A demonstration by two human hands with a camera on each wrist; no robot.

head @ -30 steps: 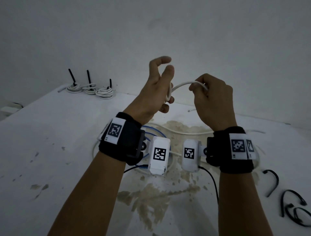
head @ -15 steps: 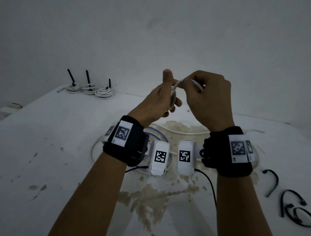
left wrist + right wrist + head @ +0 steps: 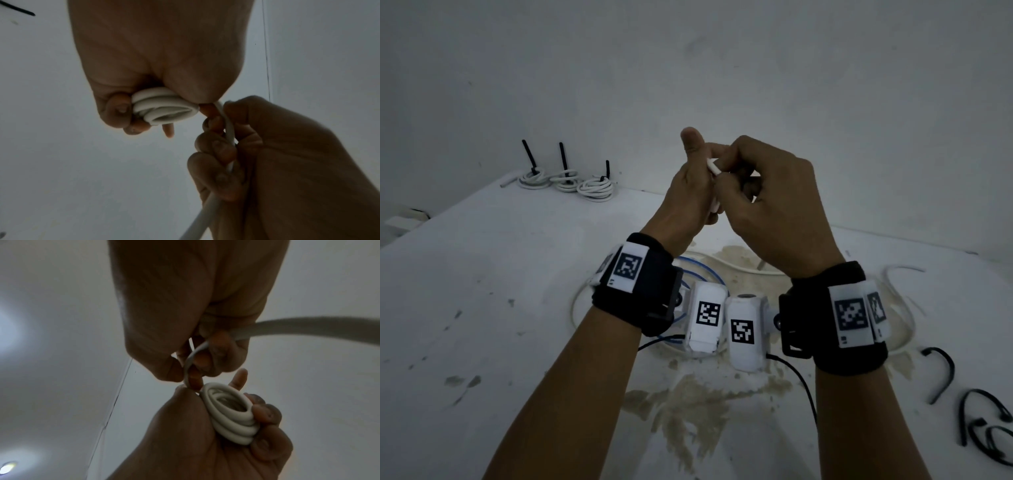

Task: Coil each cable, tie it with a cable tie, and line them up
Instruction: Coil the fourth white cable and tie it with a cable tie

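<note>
Above the table my left hand [image 3: 690, 192] grips a small coil of white cable [image 3: 164, 107], fingers curled round one side and thumb pressing the other. In the right wrist view the same coil [image 3: 230, 415] shows several stacked turns. My right hand [image 3: 767, 202] sits right against the left and pinches the cable's loose run [image 3: 229, 131] between thumb and fingers beside the coil. The free tail [image 3: 308, 326] leads away from the right hand. In the head view only a short bit of this cable [image 3: 713, 168] shows between the hands.
Three tied white coils [image 3: 566, 181] with upright black tie ends stand in a row at the table's back left. Loose white cables [image 3: 900, 305] and a blue cable [image 3: 705, 274] lie under my wrists. Black cable ties [image 3: 941, 373] lie at the right. The white table [image 3: 482, 291] has a brown stain.
My right hand has moved left with the cable and now meets the left hand. The left hand's fingers, spread a second ago, have curled round the coil.
</note>
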